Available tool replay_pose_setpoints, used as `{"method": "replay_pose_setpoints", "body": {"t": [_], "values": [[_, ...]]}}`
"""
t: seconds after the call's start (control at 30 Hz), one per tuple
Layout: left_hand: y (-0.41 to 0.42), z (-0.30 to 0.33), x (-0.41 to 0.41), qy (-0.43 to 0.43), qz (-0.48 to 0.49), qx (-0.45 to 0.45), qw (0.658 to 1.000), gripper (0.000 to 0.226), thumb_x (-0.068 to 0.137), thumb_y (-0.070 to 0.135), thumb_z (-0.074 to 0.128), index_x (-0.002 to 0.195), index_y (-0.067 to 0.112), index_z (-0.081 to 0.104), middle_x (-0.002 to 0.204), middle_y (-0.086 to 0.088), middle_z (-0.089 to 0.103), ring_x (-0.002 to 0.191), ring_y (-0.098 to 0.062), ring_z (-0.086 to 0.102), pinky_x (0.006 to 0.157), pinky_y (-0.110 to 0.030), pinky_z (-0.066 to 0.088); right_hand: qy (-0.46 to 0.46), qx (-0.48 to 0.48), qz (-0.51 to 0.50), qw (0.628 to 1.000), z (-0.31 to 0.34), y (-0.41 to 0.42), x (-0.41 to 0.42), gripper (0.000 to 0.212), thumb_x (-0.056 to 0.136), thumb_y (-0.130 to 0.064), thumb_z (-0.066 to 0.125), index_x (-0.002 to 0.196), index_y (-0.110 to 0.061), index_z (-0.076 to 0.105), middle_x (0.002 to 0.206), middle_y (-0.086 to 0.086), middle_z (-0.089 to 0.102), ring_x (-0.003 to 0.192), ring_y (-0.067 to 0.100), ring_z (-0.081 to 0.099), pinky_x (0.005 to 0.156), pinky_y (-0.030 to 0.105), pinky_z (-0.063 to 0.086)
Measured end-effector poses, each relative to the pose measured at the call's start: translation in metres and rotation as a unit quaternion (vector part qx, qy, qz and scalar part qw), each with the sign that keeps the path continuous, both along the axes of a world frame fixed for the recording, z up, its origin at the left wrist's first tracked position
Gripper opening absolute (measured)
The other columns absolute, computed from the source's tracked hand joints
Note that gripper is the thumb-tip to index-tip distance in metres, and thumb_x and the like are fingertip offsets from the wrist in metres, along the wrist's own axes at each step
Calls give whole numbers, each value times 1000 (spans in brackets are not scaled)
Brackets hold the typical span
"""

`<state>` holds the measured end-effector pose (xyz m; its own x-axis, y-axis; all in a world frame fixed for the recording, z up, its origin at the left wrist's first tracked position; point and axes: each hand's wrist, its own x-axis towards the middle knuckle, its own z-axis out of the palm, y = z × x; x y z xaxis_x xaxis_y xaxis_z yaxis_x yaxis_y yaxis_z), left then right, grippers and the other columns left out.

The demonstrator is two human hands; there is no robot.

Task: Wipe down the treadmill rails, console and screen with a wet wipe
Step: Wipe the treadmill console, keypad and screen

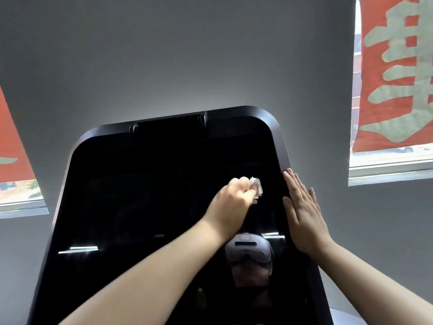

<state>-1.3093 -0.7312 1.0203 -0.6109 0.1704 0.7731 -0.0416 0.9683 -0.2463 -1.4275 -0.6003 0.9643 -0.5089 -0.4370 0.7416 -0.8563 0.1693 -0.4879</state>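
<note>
2 hands share the job: the left hand (230, 202) clamps a balled wet wipe (256, 186) against the dark screen (145, 195), while the right hand (302, 214), fingers straight, braces its frame, probably for steadiness.

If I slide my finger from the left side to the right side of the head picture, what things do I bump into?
Left red banner → black glossy treadmill screen → left hand → crumpled white wet wipe → right hand → right red banner with pale green characters.

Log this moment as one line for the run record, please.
step: wiping screen | left hand: grips wet wipe against glass | right hand: flat on screen's right edge | rails, console: out of view
</note>
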Motion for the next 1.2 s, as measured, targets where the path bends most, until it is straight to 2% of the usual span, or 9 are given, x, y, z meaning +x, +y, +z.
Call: {"method": "replay_pose_setpoints", "body": {"t": [0.23, 0.53, 0.63, 0.73, 0.83, 0.9, 0.97, 1.03, 1.2], "values": [[-36, 38, -8, 47, 72, 83, 993, 8, 83, -5, 62, 85, -6, 69, 72, -9, 47, 67, -14, 45, 58, -24, 45, 4, -5, 5, 1000, 2, 1, -1, 56, 86, -47, 12, 142, -39, 9, 144, -34, 2, 132, -24, -5, 112, 12, -11], [-45, 32, 6, 17, 67, -48, 996, 11, 77, -7, 57, 73, -4, 67, 68, -9, 53, 55, -24, 52, 48, -26, 48, 5, -16, 5, 1000, 0, -1, -1, 56, 86, -46, 12, 142, -38, 10, 143, -35, 3, 133, -23, -4, 113, 13, -9], [-40, 53, -12, -18, 110, 14, 994, 8, 84, -9, 58, 87, -6, 65, 82, -12, 53, 73, -27, 53, 62, -31, 49, 14, -16, -1, 1000, 1, -1, -3, 56, 86, -46, 12, 141, -38, 9, 144, -32, 3, 132, -24, -5, 112, 12, -10], [-31, 44, -8, -17, 101, 83, 991, 14, 92, -3, 49, 98, -4, 63, 94, -12, 54, 76, -9, 41, 68, -17, 35, 25, 1, -17, 1000, 0, 0, 1, 59, 86, -46, 10, 144, -34, 9, 147, -26, 5, 133, -21, -4, 112, 13, -11], [-23, 15, 20, -28, 58, 94, 994, 19, 83, -9, 51, 94, -2, 65, 82, -6, 53, 63, 2, 39, 66, -1, 32, 67, 14, -78, 995, 8, 2, 4, 64, 88, -37, 17, 147, -17, 30, 152, -8, 25, 140, 4, 24, 117, 28, 2], [-24, -2, 32, -49, 58, 74, 994, 37, 65, -17, 59, 100, -5, 66, 79, -9, 56, 63, -17, 54, 61, -18, 51, 139, 0, -134, 981, 18, 3, 11, 52, 84, -18, 35, 132, -5, 52, 138, 10, 51, 125, 27, 49, 114, 40, 22], [-21, 0, 37, -81, 86, 95, 989, 53, 66, -20, 56, 117, -4, 61, 88, -13, 58, 77, -29, 57, 66, -37, 56, 180, -17, -111, 977, 27, -4, 32, 49, 73, -2, 45, 120, -3, 60, 127, 13, 57, 114, 30, 52, 105, 41, 36], [-18, 8, 41, -93, 78, 160, 980, 59, 82, -13, 44, 138, 6, 45, 106, -12, 56, 101, -27, 54, 88, -34, 47, 210, 22, -34, 977, 33, -17, 57, 55, 73, -2, 40, 125, -2, 58, 132, 13, 55, 120, 27, 49, 103, 37, 39], [-13, 11, 64, -95, 43, 337, 936, 72, 91, -5, 36, 151, 17, 3, 150, -6, 31, 132, -15, 39, 108, -24, 33, 232, 225, 8, 946, 37, -47, 86, 71, 86, -38, 11, 145, -6, 35, 153, 9, 31, 142, 21, 28, 114, 29, 13]]}}
